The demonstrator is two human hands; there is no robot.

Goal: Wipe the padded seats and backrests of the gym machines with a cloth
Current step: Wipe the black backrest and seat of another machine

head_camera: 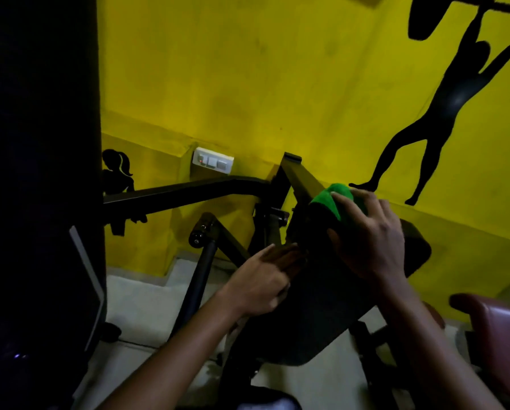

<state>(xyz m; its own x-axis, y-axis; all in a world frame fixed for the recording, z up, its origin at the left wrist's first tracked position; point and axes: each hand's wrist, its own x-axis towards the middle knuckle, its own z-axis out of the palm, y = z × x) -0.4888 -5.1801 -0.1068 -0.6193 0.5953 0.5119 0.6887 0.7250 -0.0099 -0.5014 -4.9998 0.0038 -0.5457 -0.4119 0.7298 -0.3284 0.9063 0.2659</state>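
A black padded backrest (315,309) slopes from lower centre up toward the wall. On its upper end lies a bright green cloth (330,199). My right hand (369,235) lies flat over the cloth with fingers spread, pressing it onto the pad. My left hand (262,276) rests on the pad's left edge, fingers stretched forward along it. The far tip of the pad is hidden under the cloth and my right hand.
The machine's black steel frame (188,192) runs left from the pad toward a yellow wall (247,69) with a white switch plate (212,163). A black roller bar (202,264) slants down to the pale floor. A dark machine column (37,173) fills the left; a maroon pad (499,335) sits at right.
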